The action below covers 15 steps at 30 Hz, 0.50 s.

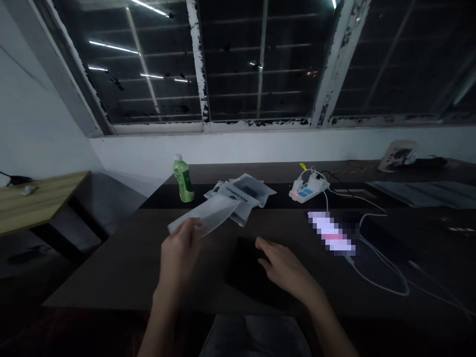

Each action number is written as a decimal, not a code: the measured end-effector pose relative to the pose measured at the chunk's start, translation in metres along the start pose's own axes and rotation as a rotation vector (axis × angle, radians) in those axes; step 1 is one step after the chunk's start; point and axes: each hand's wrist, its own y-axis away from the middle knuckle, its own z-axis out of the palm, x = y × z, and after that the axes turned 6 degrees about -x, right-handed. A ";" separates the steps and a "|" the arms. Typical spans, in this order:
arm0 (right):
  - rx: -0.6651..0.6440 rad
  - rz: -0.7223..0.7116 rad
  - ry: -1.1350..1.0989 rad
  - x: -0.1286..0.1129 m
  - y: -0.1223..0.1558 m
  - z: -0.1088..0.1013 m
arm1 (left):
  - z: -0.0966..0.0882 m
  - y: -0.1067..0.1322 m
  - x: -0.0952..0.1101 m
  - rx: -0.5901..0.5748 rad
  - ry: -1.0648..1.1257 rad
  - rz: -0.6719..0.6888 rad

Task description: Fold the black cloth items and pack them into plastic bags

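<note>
My left hand (181,258) is raised above the dark desk (122,258) and pinches a clear plastic bag (208,216) by its near end; the bag slants up to the right and is blurred. My right hand (284,267) lies flat with fingers stretched out on a flat black item (247,270) near the desk's front edge. Just beyond the bag lies a small heap of plastic packets (243,196), the top one printed with ROCKBROS.
A green drink bottle (183,178) stands left of the packets. A white power strip (308,187) with cables sits to the right, with a phone (330,232) on a white cable near it. A wooden table (37,198) stands at the left. Windows run behind.
</note>
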 end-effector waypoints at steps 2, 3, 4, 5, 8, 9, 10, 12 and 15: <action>0.008 -0.016 -0.003 0.000 0.003 0.000 | 0.015 -0.015 0.009 -0.092 0.061 0.184; 0.015 -0.026 -0.020 0.001 0.004 0.001 | 0.023 -0.022 0.013 -0.154 0.085 0.252; 0.029 -0.041 -0.051 0.002 0.006 0.001 | 0.032 -0.026 0.016 -0.214 0.102 0.308; 0.047 -0.059 -0.094 0.004 0.008 0.001 | 0.040 -0.029 0.020 -0.263 0.115 0.352; 0.109 -0.114 -0.226 0.011 0.017 0.000 | 0.059 -0.027 0.027 -0.337 0.153 0.448; 0.120 -0.132 -0.251 0.013 0.020 -0.002 | 0.062 -0.024 0.029 -0.351 0.175 0.461; 0.127 -0.146 -0.264 0.014 0.024 -0.004 | 0.063 -0.020 0.030 -0.369 0.210 0.468; 0.132 -0.170 -0.276 0.013 0.030 -0.011 | 0.061 -0.012 0.033 -0.425 0.313 0.489; 0.110 -0.184 -0.284 0.006 0.035 -0.021 | 0.053 -0.004 0.037 -0.517 0.470 0.546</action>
